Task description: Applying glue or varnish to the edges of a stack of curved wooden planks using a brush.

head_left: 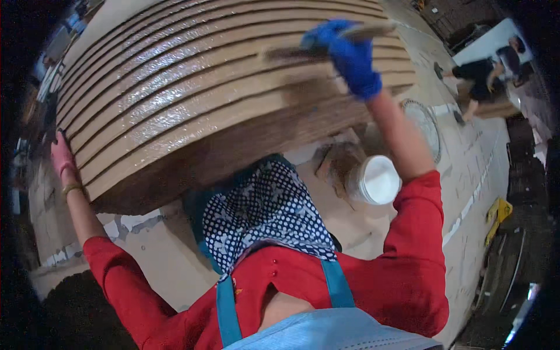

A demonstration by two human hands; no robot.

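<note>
A wide stack of long tan boards [233, 81] lies in front of me, stepped so that dark lines show between their edges. A wet, glossy coating shines across the left and middle of them. My left hand [62, 156], in a pink glove, rests at the stack's near left corner with its fingers stretched along the edge. My right hand [356, 61], in a blue glove, is closed around a brush [294, 54] above the right part of the boards. Motion blurs the brush, so its bristles are not clear.
Right of my lap stands a white bucket [379, 181] with white contents, next to brown scraps [338, 163]. A round, wire-like rim [423, 125] lies beyond it. Another person [484, 76] sits low at the far right. A yellow object [499, 216] stands at the right.
</note>
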